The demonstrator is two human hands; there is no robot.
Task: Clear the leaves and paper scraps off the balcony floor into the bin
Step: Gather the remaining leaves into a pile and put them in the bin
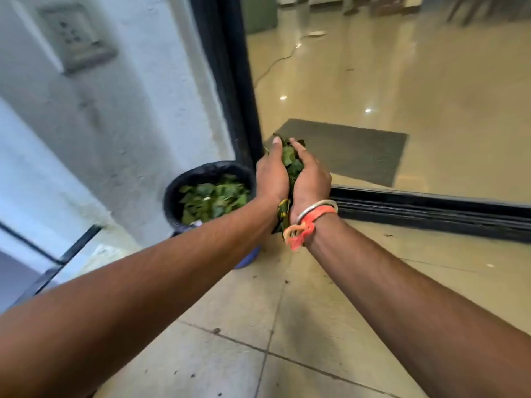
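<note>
A beige tiled balcony floor (287, 326) is bounded by a white wall (129, 96) on the left and a black door frame (230, 81) at the far side, with one dark mat (359, 150) seen beyond it. One black-lined bin (176, 191), filled with leaves (212, 196), is stood by the wall, and two hands are held just right of its rim. One bunch of green leaves (290, 160) is clasped between the left hand (270, 179) and the right hand (311, 182), the fingers (275, 147) curled closely round it, with leaves showing at both ends.
</note>
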